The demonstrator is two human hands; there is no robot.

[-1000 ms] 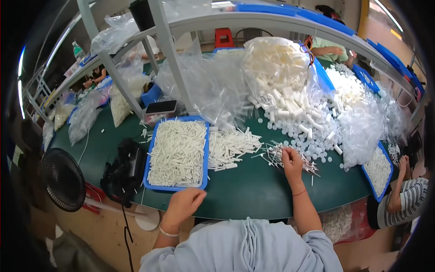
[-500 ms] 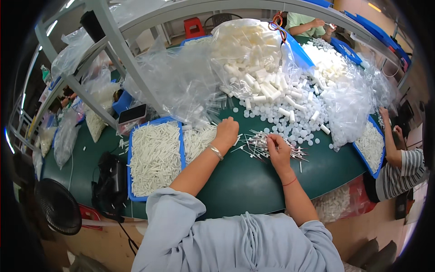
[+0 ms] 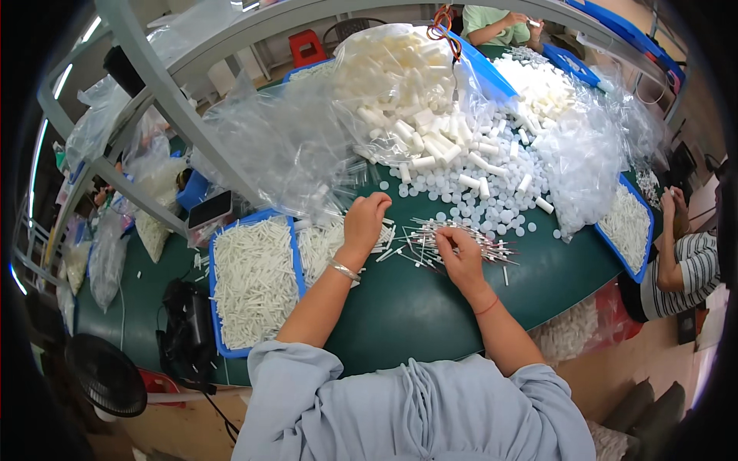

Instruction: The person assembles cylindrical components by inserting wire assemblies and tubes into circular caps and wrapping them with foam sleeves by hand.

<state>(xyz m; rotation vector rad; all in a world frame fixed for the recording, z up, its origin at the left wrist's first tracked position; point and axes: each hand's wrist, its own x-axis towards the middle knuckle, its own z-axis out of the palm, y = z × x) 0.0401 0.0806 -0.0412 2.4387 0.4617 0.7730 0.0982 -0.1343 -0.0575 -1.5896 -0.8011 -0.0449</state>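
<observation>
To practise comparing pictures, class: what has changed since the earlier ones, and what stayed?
The left hand moved forward and right, from the near right corner of the filled blue tray to the loose white rods beside it. Whether anything was grasped is unclear. The right hand stays at the pile of thin sticks; the tray stays put.

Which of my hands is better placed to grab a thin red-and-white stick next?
Probably your right hand: it is at the pile of thin red-and-white sticks, while your left hand is farther away, by the loose white rods.
</observation>
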